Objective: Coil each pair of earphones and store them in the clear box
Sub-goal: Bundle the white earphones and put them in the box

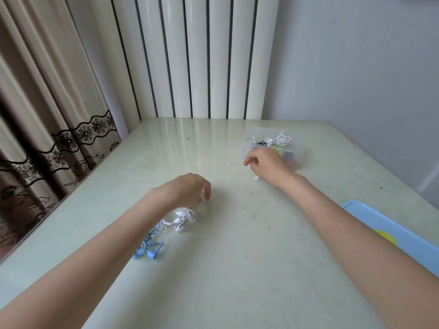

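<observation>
The clear box (247, 148) stands at the far right of the table and holds several coiled earphones, white and dark. My right hand (266, 163) hovers just in front of it with its fingers loosely curled and nothing seen in them. A small white piece (256, 178) lies under its heel. My left hand (187, 188) reaches down at the table's middle, fingers bent over a tangle of white earphones (183, 220) whose cable rises to my palm. A pair of blue earphones (149, 249) lies loose right beside them, partly under my left forearm.
A light blue lid (389, 230) with a yellow-green spot lies at the table's right edge, partly under my right arm. The pale green table (237, 269) meets white radiator columns (197, 55) at the back. Curtains (35, 115) hang along the left.
</observation>
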A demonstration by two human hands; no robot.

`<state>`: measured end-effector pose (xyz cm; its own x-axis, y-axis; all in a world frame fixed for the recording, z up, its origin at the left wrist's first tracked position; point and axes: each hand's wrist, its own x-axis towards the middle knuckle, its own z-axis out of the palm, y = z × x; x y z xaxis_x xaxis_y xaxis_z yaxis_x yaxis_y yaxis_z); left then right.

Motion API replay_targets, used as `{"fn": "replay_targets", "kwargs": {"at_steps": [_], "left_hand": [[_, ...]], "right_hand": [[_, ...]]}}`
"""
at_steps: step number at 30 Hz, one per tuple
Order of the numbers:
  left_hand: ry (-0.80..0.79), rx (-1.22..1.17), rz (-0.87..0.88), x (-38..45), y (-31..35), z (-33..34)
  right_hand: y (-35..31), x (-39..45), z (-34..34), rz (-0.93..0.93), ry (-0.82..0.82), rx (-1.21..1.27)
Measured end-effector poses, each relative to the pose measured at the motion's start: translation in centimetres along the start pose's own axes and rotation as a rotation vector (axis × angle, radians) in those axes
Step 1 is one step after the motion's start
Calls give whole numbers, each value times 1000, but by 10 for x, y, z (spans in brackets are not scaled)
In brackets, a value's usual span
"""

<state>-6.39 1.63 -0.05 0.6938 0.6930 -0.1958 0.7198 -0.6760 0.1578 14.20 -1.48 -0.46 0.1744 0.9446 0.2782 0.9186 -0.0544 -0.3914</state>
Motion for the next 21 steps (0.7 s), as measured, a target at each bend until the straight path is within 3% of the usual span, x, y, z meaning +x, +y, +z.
{"fn": "replay_targets", "kwargs": {"at_steps": [6,11,15,18,21], "left_hand": [[277,-407,153,12,16,4],[235,-1210,188,27,43,0],[151,-1488,120,39,53,12],[132,-1547,26,51,55,22],[177,-1555,4,61,57,33]], "right_hand": [[23,-12,-11,73,-50,38],[31,-9,8,23,-170,-53],[39,-6,20,3,-54,-45],[38,-14,17,46,103,170],[38,-31,13,193,157,683]]}}
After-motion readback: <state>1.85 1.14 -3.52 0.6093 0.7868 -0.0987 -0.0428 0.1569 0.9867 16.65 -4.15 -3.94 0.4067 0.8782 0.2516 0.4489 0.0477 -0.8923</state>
